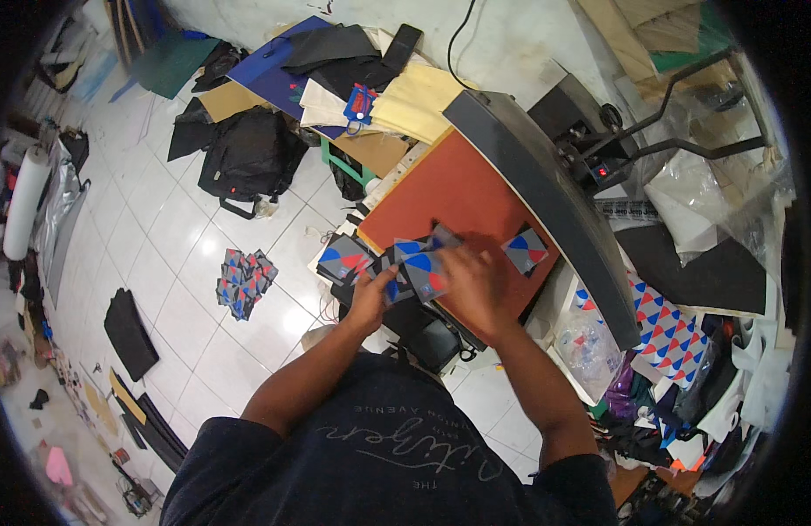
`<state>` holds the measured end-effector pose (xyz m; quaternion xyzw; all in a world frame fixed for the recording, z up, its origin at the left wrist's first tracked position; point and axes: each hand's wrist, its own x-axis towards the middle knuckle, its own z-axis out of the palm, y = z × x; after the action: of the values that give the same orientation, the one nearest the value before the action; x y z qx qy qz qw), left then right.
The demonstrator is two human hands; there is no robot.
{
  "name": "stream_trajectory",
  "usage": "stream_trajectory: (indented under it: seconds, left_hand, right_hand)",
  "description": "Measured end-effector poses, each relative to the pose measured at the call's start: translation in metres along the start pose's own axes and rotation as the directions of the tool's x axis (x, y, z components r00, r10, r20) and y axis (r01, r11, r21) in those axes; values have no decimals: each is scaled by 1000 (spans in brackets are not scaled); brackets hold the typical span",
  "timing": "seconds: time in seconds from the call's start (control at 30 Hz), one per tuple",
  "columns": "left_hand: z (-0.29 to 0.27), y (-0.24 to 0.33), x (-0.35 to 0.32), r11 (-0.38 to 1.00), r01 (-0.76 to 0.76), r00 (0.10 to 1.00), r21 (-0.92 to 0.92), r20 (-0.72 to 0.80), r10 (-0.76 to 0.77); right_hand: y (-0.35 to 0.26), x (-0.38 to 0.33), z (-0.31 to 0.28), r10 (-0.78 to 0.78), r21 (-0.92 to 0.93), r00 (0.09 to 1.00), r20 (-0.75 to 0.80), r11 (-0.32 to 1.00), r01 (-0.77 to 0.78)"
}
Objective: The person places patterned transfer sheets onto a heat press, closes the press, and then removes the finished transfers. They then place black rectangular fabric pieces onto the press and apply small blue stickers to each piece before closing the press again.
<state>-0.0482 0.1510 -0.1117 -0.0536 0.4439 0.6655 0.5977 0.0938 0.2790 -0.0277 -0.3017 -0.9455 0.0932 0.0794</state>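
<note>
My left hand [368, 301] is closed on a printed piece [419, 269] in grey, blue and red, at the near edge of a red-orange press bed [414, 206]. Its thumb lies across dark-edged pieces. My right hand [477, 289] is over the bed, right beside the held pieces; motion smears its fingers, so their grip does not show. Left of my left hand, more printed pieces [344, 259] lie at the bed's corner. One separate printed piece [526, 251] rests on the bed to the right of my right hand.
The heat press's raised dark upper plate [546, 193] slants over the bed's right side. A heap of printed pieces [245, 282] and a black bag [250, 162] are on the tiled floor. Folded yellow cloth [423, 101] lies behind the bed; a patterned sheet [668, 333] is at right.
</note>
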Motion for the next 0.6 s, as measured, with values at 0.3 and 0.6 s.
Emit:
stream_trajectory:
  seconds: [0.3, 0.6]
  left_hand:
    - [-3, -5, 6, 993, -42, 999, 108, 22, 40]
    - [0, -9, 10, 999, 34, 998, 7, 53, -35]
  right_hand:
    - [88, -30, 37, 315, -271, 949, -18, 912, -308]
    - [189, -51, 114, 527, -431, 850, -22, 762, -483]
